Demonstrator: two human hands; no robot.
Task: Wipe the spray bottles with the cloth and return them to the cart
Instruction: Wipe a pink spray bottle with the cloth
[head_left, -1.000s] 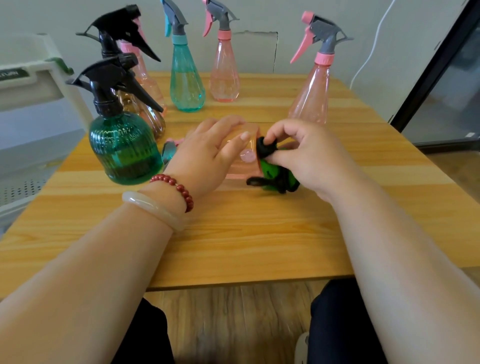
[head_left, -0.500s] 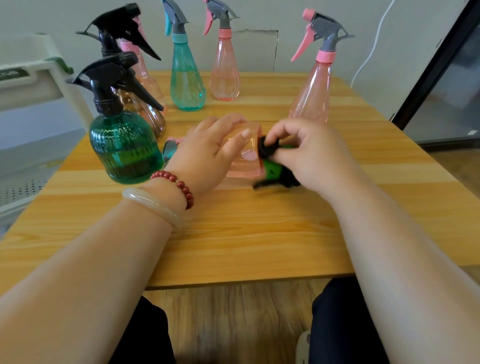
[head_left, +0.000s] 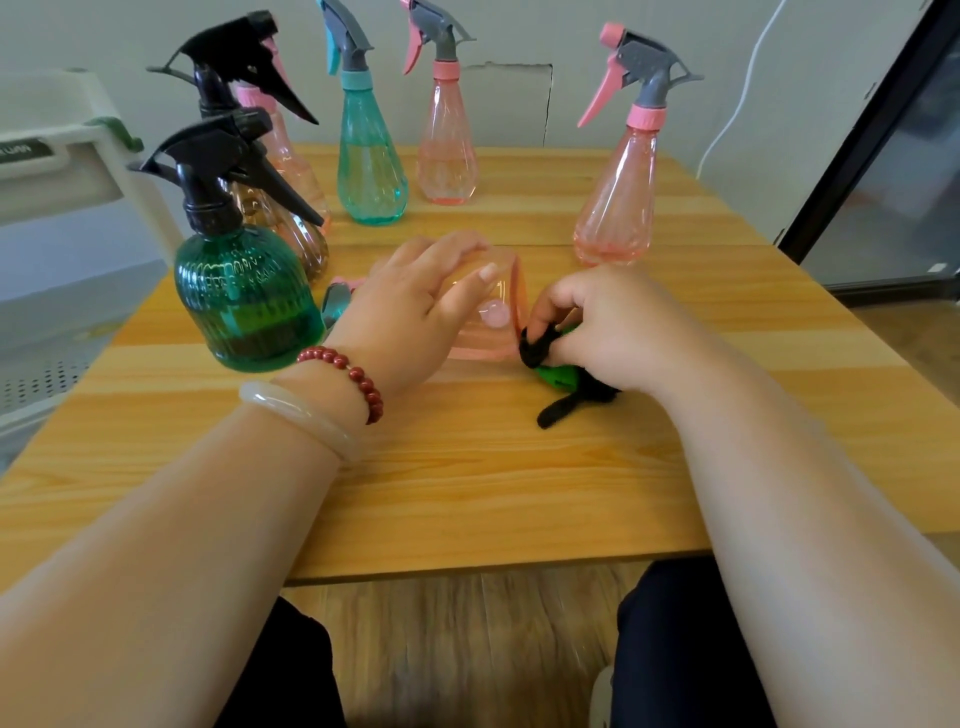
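Note:
A pink see-through spray bottle (head_left: 493, 317) lies on its side on the wooden table (head_left: 467, 483), its base toward the right. My left hand (head_left: 410, 317) rests over it with fingers laid across its body, and its nozzle end peeks out left of my wrist. My right hand (head_left: 613, 327) pinches a black and green cloth (head_left: 558, 376) and presses it against the bottle's base rim. A tail of the cloth trails onto the table.
Several bottles stand behind: a dark green round one (head_left: 244, 301) at left, an amber one (head_left: 291, 234), a teal one (head_left: 371, 176), a pink one (head_left: 447, 150) at the back and a pink one (head_left: 618, 202) at right. A white cart (head_left: 57, 156) stands left of the table.
My right hand has slid the cloth down along the bottle's base rim and toward me. My left hand has stayed on the bottle.

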